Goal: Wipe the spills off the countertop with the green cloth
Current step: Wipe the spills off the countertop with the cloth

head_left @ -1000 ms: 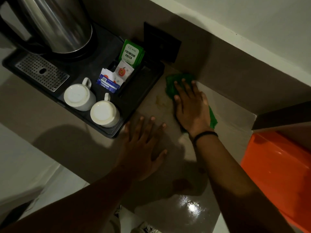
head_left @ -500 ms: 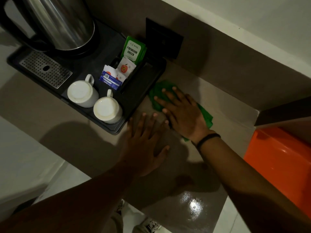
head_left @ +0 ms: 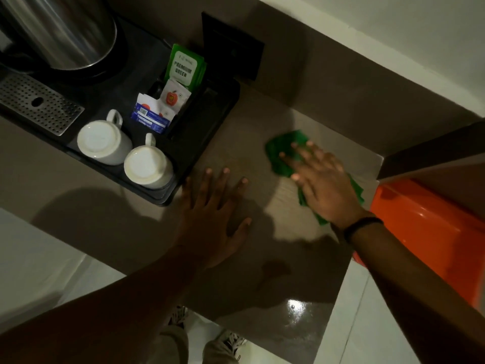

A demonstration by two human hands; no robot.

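Note:
The green cloth (head_left: 282, 153) lies flat on the brown countertop (head_left: 262, 116), near the right end. My right hand (head_left: 321, 182) presses down on it with fingers spread, covering most of it. My left hand (head_left: 212, 216) rests palm-down on the bare counter, fingers apart, to the left of the cloth and holding nothing. A faint yellowish smear (head_left: 241, 164) shows on the counter between the tray and the cloth. A wet shiny patch (head_left: 296, 311) glints near the front edge.
A black tray (head_left: 199, 143) at the left holds a steel kettle (head_left: 60, 32), two upturned white cups (head_left: 105, 143) and tea sachets (head_left: 183, 67). A black wall socket (head_left: 231, 46) sits behind. An orange object (head_left: 430, 232) stands right of the counter's end.
My right hand has slid the cloth to the right, away from the tray, after sweeping it left toward the tray. My left hand has stayed planted on the counter.

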